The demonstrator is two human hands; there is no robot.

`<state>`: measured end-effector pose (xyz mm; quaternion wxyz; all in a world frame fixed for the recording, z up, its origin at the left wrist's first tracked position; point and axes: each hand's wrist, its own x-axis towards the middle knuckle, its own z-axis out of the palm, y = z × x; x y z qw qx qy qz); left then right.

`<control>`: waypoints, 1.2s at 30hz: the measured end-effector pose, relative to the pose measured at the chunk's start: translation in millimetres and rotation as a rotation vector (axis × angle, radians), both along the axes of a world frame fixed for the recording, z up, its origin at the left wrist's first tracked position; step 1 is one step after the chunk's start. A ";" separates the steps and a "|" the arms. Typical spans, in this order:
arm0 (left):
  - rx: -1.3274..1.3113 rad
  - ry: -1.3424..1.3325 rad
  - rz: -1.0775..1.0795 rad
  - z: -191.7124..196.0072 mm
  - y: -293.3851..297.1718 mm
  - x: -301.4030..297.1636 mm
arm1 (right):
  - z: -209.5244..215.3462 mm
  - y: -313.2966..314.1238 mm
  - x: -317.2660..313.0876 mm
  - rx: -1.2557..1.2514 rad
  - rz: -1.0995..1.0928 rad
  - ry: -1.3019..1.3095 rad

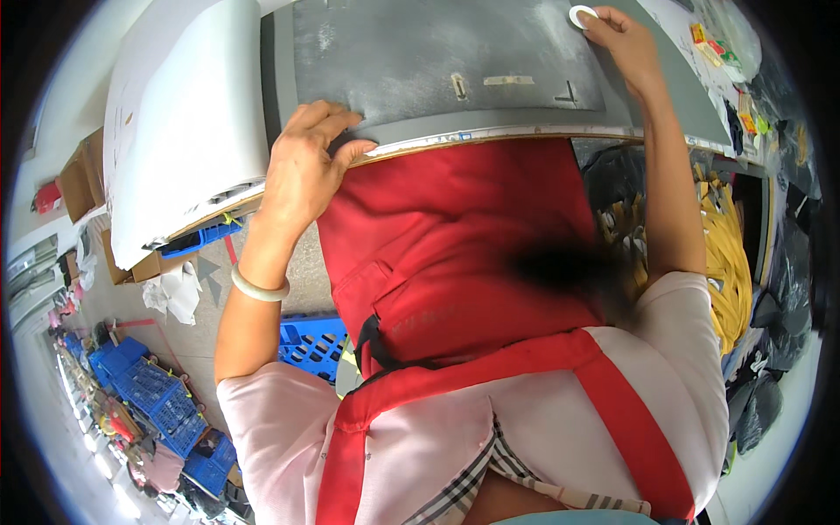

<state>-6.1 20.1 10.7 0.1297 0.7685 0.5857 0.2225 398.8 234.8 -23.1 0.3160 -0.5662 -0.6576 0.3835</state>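
Note:
A dark grey board [420,66] with pale powdery smears lies on the worktable in front of me. My right hand [626,48] is over its far right part, pinching a small white round disc [582,17] between thumb and fingers. By the table's near edge, my left hand [306,162] rests with its fingertips on the board's lower left corner. Its thumb is spread apart from the fingers and it holds nothing. Two small slots or tape-like marks [507,80] show on the board near its front edge.
A large white sheet [188,105] curls over the table's left side. Small packets [707,44] and clear plastic lie at the far right. Yellow strips [724,262] hang beneath the right side. Blue crates [162,398] stand on the floor at left, and a blue basket [311,341] is near me.

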 end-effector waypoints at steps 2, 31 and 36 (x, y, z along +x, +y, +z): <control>-0.024 0.032 0.005 2.6 -1.4 1.5 | 7.6 -12.7 -9.4 -0.046 -0.024 0.012; 0.122 0.026 0.066 -6.8 -18.0 9.1 | 9.8 -42.0 -9.7 -0.106 -0.033 0.413; 0.148 0.038 0.058 -8.7 -19.3 7.0 | 5.9 -43.4 -16.8 -0.100 -0.055 0.410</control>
